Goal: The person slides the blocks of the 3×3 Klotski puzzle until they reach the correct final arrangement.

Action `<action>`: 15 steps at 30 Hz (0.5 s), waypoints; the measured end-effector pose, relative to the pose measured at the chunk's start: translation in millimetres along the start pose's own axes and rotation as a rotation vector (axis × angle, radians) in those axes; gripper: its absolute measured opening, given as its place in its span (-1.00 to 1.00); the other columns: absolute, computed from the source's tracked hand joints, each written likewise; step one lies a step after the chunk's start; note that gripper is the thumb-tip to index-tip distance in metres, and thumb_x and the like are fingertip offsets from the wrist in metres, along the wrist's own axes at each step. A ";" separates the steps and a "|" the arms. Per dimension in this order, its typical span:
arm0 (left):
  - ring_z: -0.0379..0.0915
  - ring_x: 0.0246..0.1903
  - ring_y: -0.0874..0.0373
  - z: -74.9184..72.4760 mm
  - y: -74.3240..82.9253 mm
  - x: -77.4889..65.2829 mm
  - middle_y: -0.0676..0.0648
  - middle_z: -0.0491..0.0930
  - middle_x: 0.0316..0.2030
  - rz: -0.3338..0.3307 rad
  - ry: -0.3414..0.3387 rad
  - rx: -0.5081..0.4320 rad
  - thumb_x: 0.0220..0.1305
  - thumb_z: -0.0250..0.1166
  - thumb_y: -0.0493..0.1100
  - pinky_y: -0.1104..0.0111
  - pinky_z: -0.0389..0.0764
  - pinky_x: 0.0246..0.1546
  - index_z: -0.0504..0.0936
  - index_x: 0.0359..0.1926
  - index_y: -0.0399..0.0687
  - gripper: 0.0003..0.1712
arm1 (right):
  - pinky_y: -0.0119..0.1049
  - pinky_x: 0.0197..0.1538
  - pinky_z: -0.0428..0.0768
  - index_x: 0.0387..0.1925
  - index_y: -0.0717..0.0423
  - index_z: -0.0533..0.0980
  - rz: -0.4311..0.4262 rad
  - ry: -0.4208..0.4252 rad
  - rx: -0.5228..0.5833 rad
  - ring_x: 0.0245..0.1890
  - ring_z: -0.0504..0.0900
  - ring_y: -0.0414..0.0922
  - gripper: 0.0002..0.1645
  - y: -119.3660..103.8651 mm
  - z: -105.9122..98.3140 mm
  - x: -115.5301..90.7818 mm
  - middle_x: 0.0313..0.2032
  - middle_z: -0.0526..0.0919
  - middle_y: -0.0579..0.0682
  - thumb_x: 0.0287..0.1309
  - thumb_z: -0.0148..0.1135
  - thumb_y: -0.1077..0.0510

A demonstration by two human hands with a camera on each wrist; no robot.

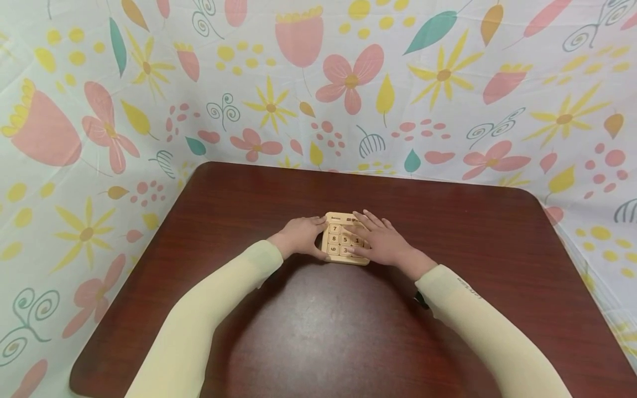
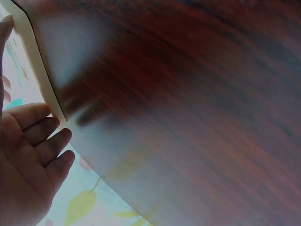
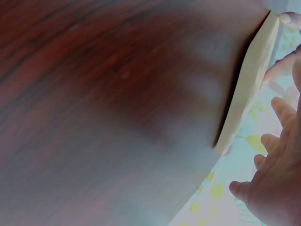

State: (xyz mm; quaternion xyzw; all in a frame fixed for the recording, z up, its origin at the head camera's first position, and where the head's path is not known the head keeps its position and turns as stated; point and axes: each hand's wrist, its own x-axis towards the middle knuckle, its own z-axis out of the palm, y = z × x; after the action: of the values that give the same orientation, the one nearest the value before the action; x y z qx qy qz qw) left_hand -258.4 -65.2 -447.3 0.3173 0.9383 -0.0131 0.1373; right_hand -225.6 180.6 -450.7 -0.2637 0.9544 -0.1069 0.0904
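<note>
A pale wooden number slide puzzle (image 1: 346, 260) lies flat on the table, with tiles such as 7, 8 and 5 showing. My left hand (image 1: 298, 236) holds it by the left side, thumb at the near corner and fingers at the far one. In the left wrist view, the fingers of that hand rest along the puzzle's edge (image 2: 39, 66). Over the right part of the puzzle spreads my right hand (image 1: 384, 242), its fingers extended across the tiles and hiding several of them. The right wrist view shows the puzzle's thick side (image 3: 247, 80) beside those loosely spread fingers.
The dark red-brown wooden table (image 1: 448, 221) has rounded corners and a glossy patch of light near the front. A white cloth with flowers and leaves (image 1: 348, 132) hangs behind it and along its sides. Cream sleeves (image 1: 209, 304) cover both forearms.
</note>
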 end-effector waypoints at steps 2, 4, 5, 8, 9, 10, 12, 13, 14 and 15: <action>0.14 0.58 0.06 0.0 0.1 -0.3 -0.06 0.15 0.60 -0.001 -0.004 0.003 0.09 0.36 0.53 0.13 0.36 0.51 0.23 0.57 -0.07 0.22 | 0.43 0.54 0.04 0.55 -0.22 0.26 0.005 0.006 -0.003 0.66 -0.09 0.20 -0.23 2.6 -0.6 -2.8 0.65 0.01 0.11 0.42 0.11 -0.28; 0.13 0.58 0.05 0.3 0.0 -0.2 -0.06 0.15 0.60 -0.002 -0.008 0.004 0.10 0.36 0.52 0.13 0.36 0.51 0.23 0.57 -0.07 0.22 | 0.43 0.54 0.05 0.55 -0.20 0.26 0.009 0.010 -0.010 0.66 -0.08 0.21 -0.23 5.8 -0.7 -5.8 0.64 0.02 0.12 0.42 0.11 -0.29; 0.14 0.58 0.05 0.6 -0.1 -0.2 -0.06 0.15 0.60 -0.003 -0.007 0.003 0.10 0.36 0.52 0.13 0.36 0.51 0.23 0.58 -0.07 0.22 | 0.44 0.53 0.05 0.55 -0.19 0.27 0.010 0.012 -0.010 0.66 -0.07 0.21 -0.23 7.4 -0.6 -7.2 0.64 0.03 0.13 0.42 0.11 -0.29; 0.13 0.59 0.05 1.4 -0.7 0.2 -0.06 0.14 0.60 -0.004 -0.005 0.005 0.10 0.36 0.52 0.13 0.35 0.51 0.22 0.58 -0.07 0.22 | 0.45 0.53 0.05 0.53 -0.15 0.30 0.020 0.018 0.002 0.66 -0.07 0.21 -0.23 12.0 0.0 -11.5 0.64 0.05 0.12 0.41 0.12 -0.30; 0.13 0.59 0.05 1.7 -0.9 0.4 -0.06 0.15 0.60 -0.004 -0.002 0.004 0.10 0.36 0.52 0.13 0.35 0.51 0.22 0.58 -0.06 0.22 | 0.45 0.53 0.05 0.52 -0.14 0.32 0.024 0.019 0.005 0.66 -0.07 0.21 -0.23 13.6 0.4 -13.0 0.64 0.05 0.12 0.40 0.13 -0.29; 0.14 0.58 0.05 1.9 -1.0 0.5 -0.06 0.15 0.60 -0.004 0.000 0.003 0.09 0.36 0.52 0.13 0.36 0.51 0.22 0.58 -0.06 0.22 | 0.46 0.52 0.05 0.52 -0.12 0.33 0.027 0.019 0.009 0.66 -0.07 0.21 -0.23 15.1 0.9 -14.2 0.63 0.06 0.12 0.40 0.13 -0.29; 0.13 0.59 0.05 2.1 -1.2 0.8 -0.06 0.15 0.60 -0.004 0.001 0.002 0.09 0.36 0.53 0.13 0.35 0.51 0.22 0.58 -0.06 0.23 | 0.46 0.52 0.04 0.51 -0.11 0.34 0.037 0.017 0.015 0.66 -0.07 0.21 -0.23 18.5 2.2 -16.4 0.63 0.06 0.13 0.40 0.14 -0.29; 0.13 0.59 0.05 2.1 -1.2 0.7 -0.05 0.14 0.60 -0.003 0.000 0.000 0.09 0.36 0.53 0.13 0.35 0.52 0.21 0.58 -0.06 0.23 | 0.46 0.52 0.04 0.51 -0.12 0.34 0.044 0.013 0.017 0.66 -0.08 0.21 -0.23 20.0 2.7 -17.7 0.63 0.05 0.13 0.39 0.13 -0.30; 0.13 0.59 0.05 1.9 -1.1 0.6 -0.05 0.14 0.60 -0.003 -0.001 -0.001 0.09 0.36 0.53 0.13 0.35 0.52 0.21 0.58 -0.06 0.23 | 0.46 0.52 0.03 0.51 -0.13 0.34 0.050 0.009 0.022 0.66 -0.09 0.21 -0.23 21.5 3.1 -18.9 0.64 0.05 0.13 0.39 0.14 -0.31; 0.14 0.58 0.05 1.6 -0.9 0.5 -0.06 0.15 0.60 -0.002 0.001 -0.004 0.09 0.36 0.53 0.13 0.35 0.52 0.22 0.58 -0.06 0.23 | 0.47 0.52 0.03 0.51 -0.14 0.34 0.055 0.004 0.022 0.66 -0.09 0.22 -0.23 23.2 3.4 -20.0 0.64 0.04 0.13 0.39 0.14 -0.31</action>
State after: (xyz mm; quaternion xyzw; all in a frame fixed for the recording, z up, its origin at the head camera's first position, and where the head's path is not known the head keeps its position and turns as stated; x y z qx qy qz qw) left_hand -258.8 -65.7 -449.0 0.3159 0.9387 -0.0112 0.1376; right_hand -219.2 210.1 -457.6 -0.2359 0.9603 -0.1153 0.0942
